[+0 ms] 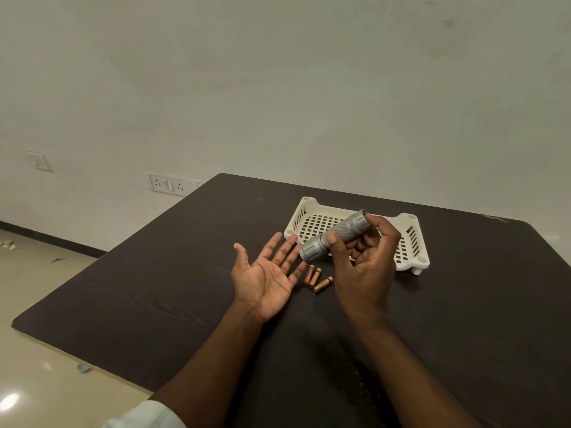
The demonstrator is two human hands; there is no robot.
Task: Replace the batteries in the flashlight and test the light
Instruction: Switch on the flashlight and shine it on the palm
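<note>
Right hand [366, 261] is clamped on the grey flashlight [335, 235], held tilted above the white basket [415, 242]. Left hand [265, 273] is held palm-up, fingers spread, empty. Three batteries [316, 278] are laid on the dark table [185, 273] between the hands.

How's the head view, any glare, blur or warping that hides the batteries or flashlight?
Head view: dim, even light; glare only on the floor at bottom left. Wide-angle bending at the table edges. Flashlight and batteries sharp enough, labels too small to read.

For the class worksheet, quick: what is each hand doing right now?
Left hand: open, palm up, empty.
Right hand: closed around the flashlight.
</note>
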